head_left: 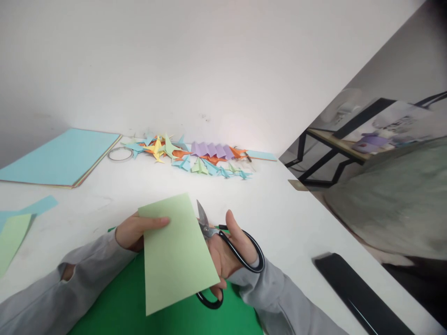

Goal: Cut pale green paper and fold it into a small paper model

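Observation:
A light green sheet of paper (177, 256) is pinched in my left hand (136, 229), thumb on its front face near the upper left corner. In my right hand (232, 253) is a pair of scissors (257, 260) with black handles, its blades spread apart. One blade points up beside the sheet's right edge; the other is hidden behind the paper. The thumb stands up by the upper handle loop, and the fingers are at the lower loop, partly covered by the sheet.
Folded paper cranes (169, 148) and a pleated purple paper strip (211, 150) lie along the wall. A stack of coloured sheets (66, 156), a wire ring (119, 154) and paper offcuts (14, 237) are at left. A black bar-shaped object (359, 293) sits at right.

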`<state>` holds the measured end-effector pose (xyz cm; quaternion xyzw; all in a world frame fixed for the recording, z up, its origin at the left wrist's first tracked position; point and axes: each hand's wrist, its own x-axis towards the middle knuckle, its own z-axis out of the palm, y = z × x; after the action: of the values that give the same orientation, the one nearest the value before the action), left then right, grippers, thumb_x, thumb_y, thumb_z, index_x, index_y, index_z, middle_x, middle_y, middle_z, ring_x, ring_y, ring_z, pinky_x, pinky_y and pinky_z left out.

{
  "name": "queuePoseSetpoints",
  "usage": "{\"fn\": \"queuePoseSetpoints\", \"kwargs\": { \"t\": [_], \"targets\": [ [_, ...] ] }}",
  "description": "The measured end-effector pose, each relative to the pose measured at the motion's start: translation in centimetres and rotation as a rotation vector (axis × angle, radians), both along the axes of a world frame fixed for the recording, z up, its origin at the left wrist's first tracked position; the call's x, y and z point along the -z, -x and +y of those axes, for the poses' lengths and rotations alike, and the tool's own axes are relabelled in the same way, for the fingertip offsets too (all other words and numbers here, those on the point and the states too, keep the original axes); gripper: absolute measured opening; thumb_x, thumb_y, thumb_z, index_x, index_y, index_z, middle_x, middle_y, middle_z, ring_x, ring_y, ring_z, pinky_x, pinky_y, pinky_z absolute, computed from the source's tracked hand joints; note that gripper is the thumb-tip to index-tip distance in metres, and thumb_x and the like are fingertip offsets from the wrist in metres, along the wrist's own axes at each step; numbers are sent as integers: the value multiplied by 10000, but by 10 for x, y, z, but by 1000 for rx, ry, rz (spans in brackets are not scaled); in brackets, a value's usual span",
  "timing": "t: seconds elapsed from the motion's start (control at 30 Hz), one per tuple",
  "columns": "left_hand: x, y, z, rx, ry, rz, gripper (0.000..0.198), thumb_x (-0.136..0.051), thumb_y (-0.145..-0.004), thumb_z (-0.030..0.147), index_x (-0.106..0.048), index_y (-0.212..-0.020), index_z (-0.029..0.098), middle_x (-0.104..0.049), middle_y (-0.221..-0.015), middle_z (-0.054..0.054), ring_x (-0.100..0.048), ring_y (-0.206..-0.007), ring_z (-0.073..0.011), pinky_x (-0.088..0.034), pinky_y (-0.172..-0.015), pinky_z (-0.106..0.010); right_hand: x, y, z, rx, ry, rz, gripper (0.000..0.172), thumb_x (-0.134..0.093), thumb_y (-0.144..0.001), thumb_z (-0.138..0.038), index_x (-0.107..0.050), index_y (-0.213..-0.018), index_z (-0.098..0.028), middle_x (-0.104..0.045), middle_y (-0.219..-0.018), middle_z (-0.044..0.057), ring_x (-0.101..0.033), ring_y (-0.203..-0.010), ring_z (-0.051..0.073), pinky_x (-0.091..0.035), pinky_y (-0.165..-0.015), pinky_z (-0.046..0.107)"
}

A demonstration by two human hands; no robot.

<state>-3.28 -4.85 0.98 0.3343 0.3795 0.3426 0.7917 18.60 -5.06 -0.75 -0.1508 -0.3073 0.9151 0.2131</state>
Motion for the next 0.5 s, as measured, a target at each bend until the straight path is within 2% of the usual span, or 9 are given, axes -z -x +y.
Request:
{"fn": "queuePoseSetpoints", "kwargs": {
  "t": [0.23,0.37,0.5],
  "targets": [
    [3,-1,2,-62,0,8,294,-670,-696,258,-676,-967,145,-709,-878,-113,-667,-749,-272,-532,-672,-363,-2,5,1,81,-71,48,917,271,-680,-656,-250,-1319,-255,-618,-865,59,-403,-396,95,-426,-520,349],
    [4,0,3,-110,-11,10,226,-662,-701,234,-691,-906,143,-716,-772,-100,-668,-693,-263,-528,-626,-349,-2,2,3,57,-113,63,899,249,-670,-685,-181,-1343,-274,-637,-825,54,-429,-370,101,-400,-460,310],
    [5,1,3,-80,-3,-9,194,-643,-713,217,-693,-881,133,-716,-737,-85,-664,-637,-230,-531,-620,-328,-1,-1,3,8,-119,-6,946,240,-632,-722,-192,-1333,-257,-651,-810,64,-473,-371,118,-371,-416,274]
  ]
}}
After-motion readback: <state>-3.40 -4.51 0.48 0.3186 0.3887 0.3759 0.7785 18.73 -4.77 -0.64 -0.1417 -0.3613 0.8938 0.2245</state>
